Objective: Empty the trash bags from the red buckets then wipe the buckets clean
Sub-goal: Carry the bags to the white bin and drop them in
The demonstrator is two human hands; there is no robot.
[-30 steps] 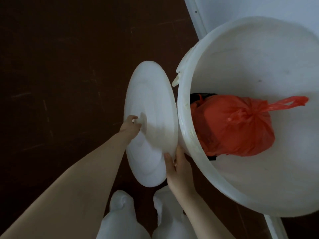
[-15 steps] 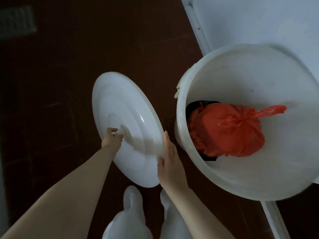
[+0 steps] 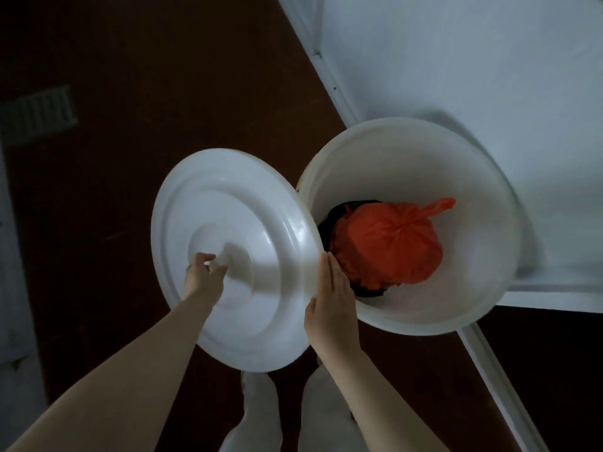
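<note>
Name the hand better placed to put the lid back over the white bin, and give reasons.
Left. The left hand grips the knob at the centre of the lid, so it can carry it. The right hand only lies flat against its rim beside the white bin.

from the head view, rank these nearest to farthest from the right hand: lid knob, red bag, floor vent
1. red bag: just right of the right hand, inside the white bin.
2. lid knob: to the left, at the centre of the lid, held by the left hand.
3. floor vent: far upper left on the dark floor.
</note>
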